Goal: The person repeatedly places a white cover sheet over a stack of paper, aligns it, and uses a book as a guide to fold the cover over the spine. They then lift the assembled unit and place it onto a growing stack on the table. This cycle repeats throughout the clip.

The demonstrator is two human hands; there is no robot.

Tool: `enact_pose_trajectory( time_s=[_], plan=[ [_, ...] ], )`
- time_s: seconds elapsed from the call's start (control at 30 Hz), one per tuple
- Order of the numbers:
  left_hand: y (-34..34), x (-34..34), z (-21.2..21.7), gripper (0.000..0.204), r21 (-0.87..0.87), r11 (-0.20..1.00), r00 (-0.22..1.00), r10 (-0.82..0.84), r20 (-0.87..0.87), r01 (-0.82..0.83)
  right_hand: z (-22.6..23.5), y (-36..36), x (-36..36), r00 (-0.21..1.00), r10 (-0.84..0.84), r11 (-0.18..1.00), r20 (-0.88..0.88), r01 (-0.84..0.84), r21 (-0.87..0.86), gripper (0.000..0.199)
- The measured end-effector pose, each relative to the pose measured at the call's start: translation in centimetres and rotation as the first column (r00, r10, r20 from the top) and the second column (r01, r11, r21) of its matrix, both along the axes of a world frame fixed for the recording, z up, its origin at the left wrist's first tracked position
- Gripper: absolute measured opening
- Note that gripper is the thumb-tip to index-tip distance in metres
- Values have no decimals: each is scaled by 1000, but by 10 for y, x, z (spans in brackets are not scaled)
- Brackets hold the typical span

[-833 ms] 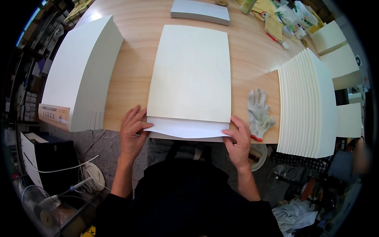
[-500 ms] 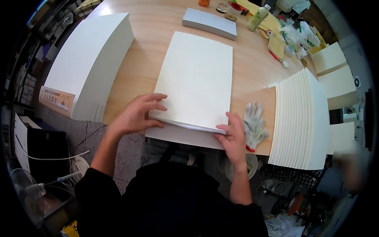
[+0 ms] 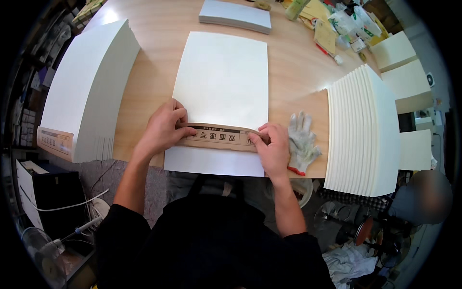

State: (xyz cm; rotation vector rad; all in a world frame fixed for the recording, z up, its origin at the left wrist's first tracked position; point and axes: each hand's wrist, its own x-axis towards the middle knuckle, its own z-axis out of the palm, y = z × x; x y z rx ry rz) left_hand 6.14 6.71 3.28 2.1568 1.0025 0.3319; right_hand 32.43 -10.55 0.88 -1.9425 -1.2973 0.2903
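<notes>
A stack of white paper (image 3: 224, 79) lies before me on the wooden table. Across its near end runs a brown printed paper strip (image 3: 219, 137), pinched at both ends. My left hand (image 3: 166, 125) is closed on the strip's left end, thumb on top and fingers curled at the paper's edge. On the right end my right hand (image 3: 271, 147) grips likewise, thumb pressed on the strip. Below the strip a white sheet (image 3: 211, 161) reaches to the table's front edge. Beside my right hand lies a grey-white work glove (image 3: 302, 142) with a red cuff.
At left stands a tall paper stack (image 3: 79, 82) with a brown strip. Many off-white pads (image 3: 353, 132) stand stepped at right. A smaller stack (image 3: 235, 17) sits at the back, near a bottle (image 3: 296, 7) and plastic bags (image 3: 353, 24). Another person (image 3: 418, 197) is at the far right.
The brown strip has come into view across the paper's near end, where a bare white edge showed. Both hands have closed on its ends. The whole view has shifted slightly.
</notes>
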Motion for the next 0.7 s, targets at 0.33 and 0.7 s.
enact_pose_trajectory(
  time_s=[0.33, 0.7],
  plan=[
    [9, 100, 20, 105, 517, 145, 525, -431, -734, 843, 21, -6, 64, 948, 62, 998, -313, -66, -4, 26],
    [17, 125, 36, 106, 249, 220, 330, -530, -781, 943, 33, -51, 60, 887, 75, 980, 456, -151, 133, 20]
  ],
)
